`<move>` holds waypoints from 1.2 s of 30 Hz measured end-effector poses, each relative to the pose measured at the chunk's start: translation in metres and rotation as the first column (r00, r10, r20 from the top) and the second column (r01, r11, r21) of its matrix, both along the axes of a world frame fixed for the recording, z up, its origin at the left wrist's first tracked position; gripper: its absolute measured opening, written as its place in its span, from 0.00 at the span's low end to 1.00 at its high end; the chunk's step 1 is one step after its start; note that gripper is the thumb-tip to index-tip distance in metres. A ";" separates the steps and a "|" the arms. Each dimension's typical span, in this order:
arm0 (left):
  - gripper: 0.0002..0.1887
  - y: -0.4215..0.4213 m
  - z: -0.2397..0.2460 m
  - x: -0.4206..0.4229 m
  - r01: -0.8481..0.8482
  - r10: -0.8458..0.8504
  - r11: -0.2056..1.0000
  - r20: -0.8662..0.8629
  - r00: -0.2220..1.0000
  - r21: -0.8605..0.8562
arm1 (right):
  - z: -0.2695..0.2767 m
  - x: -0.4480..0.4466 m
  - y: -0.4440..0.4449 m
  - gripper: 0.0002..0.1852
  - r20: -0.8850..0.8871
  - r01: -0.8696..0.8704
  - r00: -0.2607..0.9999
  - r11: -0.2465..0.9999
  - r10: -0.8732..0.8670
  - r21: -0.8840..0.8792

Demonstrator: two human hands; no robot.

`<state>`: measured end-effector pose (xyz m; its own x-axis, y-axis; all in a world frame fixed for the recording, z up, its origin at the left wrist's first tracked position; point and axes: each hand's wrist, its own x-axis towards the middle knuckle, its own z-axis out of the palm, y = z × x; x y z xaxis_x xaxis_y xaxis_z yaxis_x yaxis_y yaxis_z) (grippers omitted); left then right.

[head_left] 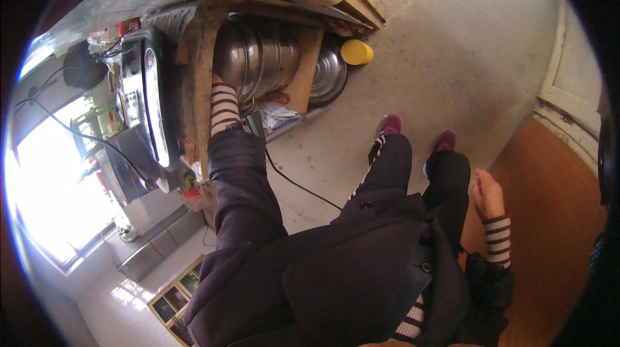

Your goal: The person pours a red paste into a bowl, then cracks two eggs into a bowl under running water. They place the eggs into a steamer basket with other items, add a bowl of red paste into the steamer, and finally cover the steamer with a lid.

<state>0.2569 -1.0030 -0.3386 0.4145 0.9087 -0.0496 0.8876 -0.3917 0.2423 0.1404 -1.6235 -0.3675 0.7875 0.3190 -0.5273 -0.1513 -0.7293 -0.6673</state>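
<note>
My left hand [216, 79] reaches in under the wooden edge of a counter, beside a large shiny metal pot [256, 54]. Only a sliver of skin shows past the striped cuff, so its fingers and anything they hold are hidden. Below the pot are a wooden board [304, 71], a round metal lid or basin [328, 76] and some crumpled plastic packaging [278, 115]. My right hand [488, 195] hangs beside my right leg, its fingers loosely bent and nothing seen in it.
A yellow ribbed container [356, 52] sits on the concrete floor near the lid. A black cable [302, 186] runs over the floor beside my legs. On the counter stands a black appliance [154, 100]. A brown wooden surface [552, 211] lies at the right, near a pale door frame [557, 80].
</note>
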 end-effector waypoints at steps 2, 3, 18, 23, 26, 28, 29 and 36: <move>0.27 -0.001 0.001 -0.001 0.001 -0.001 1.000 -0.003 1.000 -0.003 | -0.001 -0.001 0.001 0.09 0.015 -0.014 1.000 1.000 0.014 -0.004; 0.27 -0.002 0.001 -0.002 0.002 -0.002 1.000 -0.001 1.000 -0.003 | -0.001 -0.001 0.001 0.09 0.020 -0.019 1.000 1.000 0.020 -0.008; 0.26 -0.060 0.025 -0.010 0.091 -0.104 0.984 0.075 0.992 0.152 | 0.007 -0.001 -0.004 0.10 0.074 -0.087 0.993 0.996 0.088 -0.008; 0.24 -0.093 0.023 -0.011 -0.206 0.159 0.975 0.394 0.905 0.079 | 0.013 0.001 -0.008 0.10 0.039 -0.086 0.995 0.996 0.087 -0.029; 0.23 -0.103 0.019 -0.014 -0.079 -0.102 0.955 0.566 0.818 0.286 | 0.014 0.001 -0.011 0.10 0.017 -0.094 0.995 0.994 0.095 -0.048; 0.24 -0.108 0.016 -0.018 -0.016 -0.212 0.939 0.616 0.759 0.343 | 0.013 0.000 -0.011 0.10 0.015 -0.090 0.996 0.995 0.091 -0.052; 0.24 -0.111 0.015 -0.022 0.003 -0.211 0.949 0.627 0.749 0.316 | 0.013 -0.001 -0.011 0.10 0.013 -0.094 0.995 0.994 0.095 -0.058; 0.22 -0.126 0.011 -0.042 0.026 -0.235 0.945 0.624 0.745 0.325 | 0.014 0.000 -0.013 0.10 0.040 -0.103 0.994 0.994 0.105 -0.035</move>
